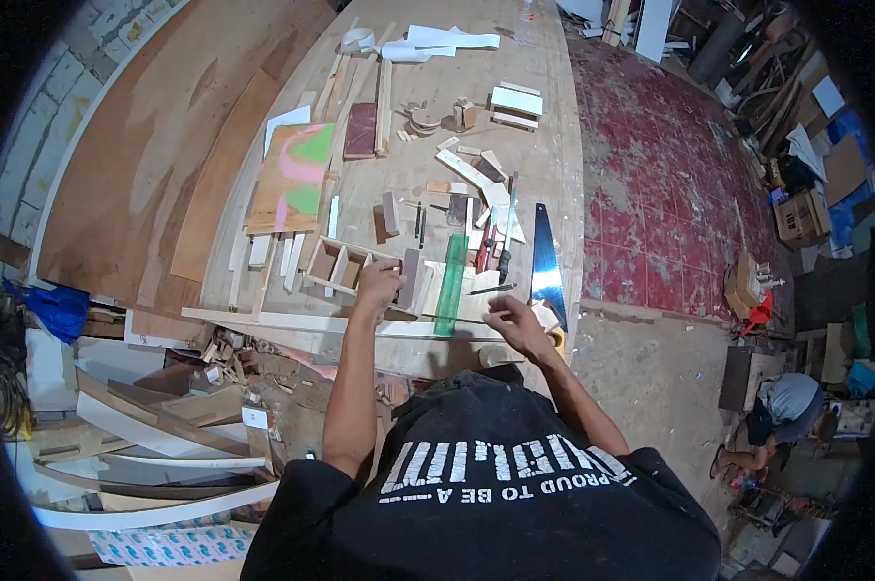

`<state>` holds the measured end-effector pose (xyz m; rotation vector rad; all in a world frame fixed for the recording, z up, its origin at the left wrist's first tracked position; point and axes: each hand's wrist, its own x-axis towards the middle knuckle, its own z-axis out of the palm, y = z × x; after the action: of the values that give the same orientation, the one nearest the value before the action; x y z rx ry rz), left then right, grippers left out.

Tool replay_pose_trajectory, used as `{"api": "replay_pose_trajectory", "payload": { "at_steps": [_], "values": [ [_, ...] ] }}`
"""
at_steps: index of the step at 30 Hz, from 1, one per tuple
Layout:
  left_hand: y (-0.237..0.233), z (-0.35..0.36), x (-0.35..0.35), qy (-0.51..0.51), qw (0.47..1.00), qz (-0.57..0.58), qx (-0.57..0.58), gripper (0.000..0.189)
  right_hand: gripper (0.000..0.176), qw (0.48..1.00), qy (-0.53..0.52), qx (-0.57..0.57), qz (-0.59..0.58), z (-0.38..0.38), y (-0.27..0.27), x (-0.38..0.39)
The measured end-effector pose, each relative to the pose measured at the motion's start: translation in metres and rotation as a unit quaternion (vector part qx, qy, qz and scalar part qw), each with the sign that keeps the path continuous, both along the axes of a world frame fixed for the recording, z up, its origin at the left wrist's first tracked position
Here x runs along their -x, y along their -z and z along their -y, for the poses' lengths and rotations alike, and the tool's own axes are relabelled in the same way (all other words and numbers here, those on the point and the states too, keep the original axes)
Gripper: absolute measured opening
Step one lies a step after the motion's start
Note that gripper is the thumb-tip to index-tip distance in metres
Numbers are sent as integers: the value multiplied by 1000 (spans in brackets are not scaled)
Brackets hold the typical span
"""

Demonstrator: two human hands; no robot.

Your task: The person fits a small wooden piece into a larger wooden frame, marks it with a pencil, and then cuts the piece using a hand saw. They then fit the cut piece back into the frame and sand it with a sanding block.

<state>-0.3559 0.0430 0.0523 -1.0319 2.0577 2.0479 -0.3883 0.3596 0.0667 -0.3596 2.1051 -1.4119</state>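
Note:
My left hand is at a small wooden box with compartments, its fingers bent over the box's edge. Right beside those fingers a grey-brown block stands on end. Loosely curled, my right hand hovers over the bench's near edge with its fingers apart and nothing visible in them. A dark pencil or pen lies just beyond its fingertips. Between my hands a green transparent ruler rests across pale wood pieces. To the right of these lies a handsaw blade.
The workbench carries wood offcuts, a painted board, a dark red sheet and a small white-topped wooden piece. Curved wood parts are stacked at lower left. Another person crouches at far right.

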Motion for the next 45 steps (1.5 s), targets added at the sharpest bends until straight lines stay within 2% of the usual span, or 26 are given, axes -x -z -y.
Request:
{"api": "replay_pose_trajectory", "payload": {
  "at_steps": [2, 4, 8, 10, 14, 15, 18, 21, 22, 24, 28, 30, 32, 35, 37, 38, 40, 41, 45],
  "values": [
    [-41, -24, -8, 9, 999, -10, 32, 43, 67, 996, 28, 69, 48, 35, -29, 7],
    [-49, -38, -10, 0, 999, -41, -8, 43, 85, 993, 41, 98, 58, 69, -49, 17],
    [-68, -58, -16, -20, 995, -93, -16, 43, 86, 991, 58, 105, 52, 104, -47, 32],
    [-70, -64, -18, -23, 991, -131, -15, 42, 86, 975, 31, 189, 114, 107, -47, 33],
    [-54, -64, -21, -27, 992, -124, -12, 41, 75, 974, 50, 206, 82, 113, -18, 33],
    [-56, -63, -23, -28, 992, -123, -12, 41, 74, 967, 59, 223, 106, 112, -18, 32],
    [-57, -56, -26, 9, 994, -98, -47, 41, 76, 968, 60, 213, 121, 110, -21, 32],
    [-52, -52, -25, 35, 989, -127, -65, 40, 79, 957, 61, 246, 140, 107, -29, 31],
    [-53, -52, -24, 37, 990, -119, -64, 38, 79, 957, 62, 245, 139, 106, -34, 30],
    [-55, -51, -21, 40, 991, -113, -64, 37, 78, 973, 77, 160, 147, 105, -41, 31],
    [-53, -49, -16, 68, 991, -101, -59, 35, 78, 964, 128, 164, 167, 112, -47, 42],
    [-48, -45, -15, 72, 991, -92, -59, 35, 78, 978, 74, 158, 110, 113, -45, 45],
    [-40, -41, -11, 64, 988, -106, -97, 36, 80, 975, 79, 178, 105, 116, -39, 44],
    [-41, -36, -6, 57, 983, -107, -137, 37, 87, 983, 90, 141, 74, 117, -44, 44],
    [-35, -28, -1, 50, 980, -117, -150, 32, 99, 983, 84, 101, 131, 114, -53, 38],
    [-32, -24, 2, 43, 977, -124, -166, 28, 108, 984, 37, 106, 141, 110, -53, 39],
    [-41, -21, 8, 25, 979, -120, -164, 27, 106, 979, -6, 146, 145, 113, -39, 35],
    [-40, -19, 11, 20, 979, -112, -170, 27, 101, 973, 5, 179, 143, 116, -34, 33],
    [-29, -5, 31, 5, 981, -113, -155, 28, 93, 970, 26, 188, 151, 134, -21, 50]
  ]
}}
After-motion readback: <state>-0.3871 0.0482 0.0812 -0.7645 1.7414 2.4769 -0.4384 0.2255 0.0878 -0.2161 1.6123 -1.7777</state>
